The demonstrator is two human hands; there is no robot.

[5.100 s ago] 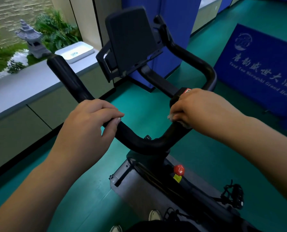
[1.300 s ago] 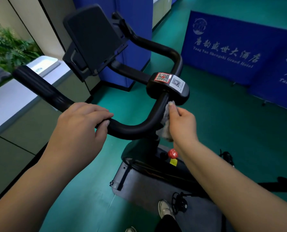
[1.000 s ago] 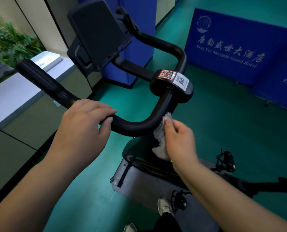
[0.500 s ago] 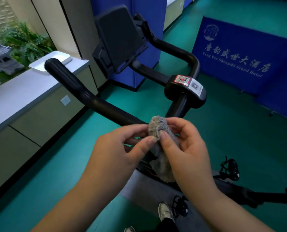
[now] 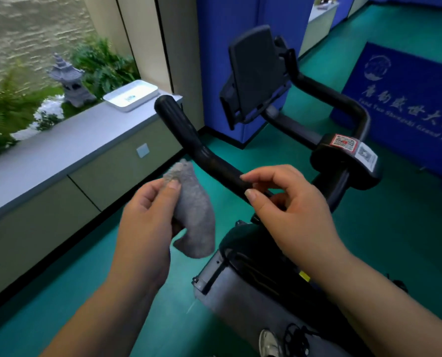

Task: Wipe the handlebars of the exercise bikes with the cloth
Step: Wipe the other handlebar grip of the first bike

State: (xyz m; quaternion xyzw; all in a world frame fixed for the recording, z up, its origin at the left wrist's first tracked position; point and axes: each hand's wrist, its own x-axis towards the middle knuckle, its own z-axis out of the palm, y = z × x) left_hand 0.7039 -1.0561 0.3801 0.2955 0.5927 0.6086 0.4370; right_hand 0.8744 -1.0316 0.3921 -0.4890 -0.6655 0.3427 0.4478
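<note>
The cloth (image 5: 192, 215) has just passed from my right hand (image 5: 289, 204) to my left hand (image 5: 147, 217), whose grip now pinches it beside the left bar (image 5: 201, 153). My right grip hangs loose, empty. That bar looks next for wiping.

Cloth (image 5: 194, 215) left of the handlebar (image 5: 209, 161); tray (image 5: 131, 95) on the ledge (image 5: 60, 148) farther left
</note>
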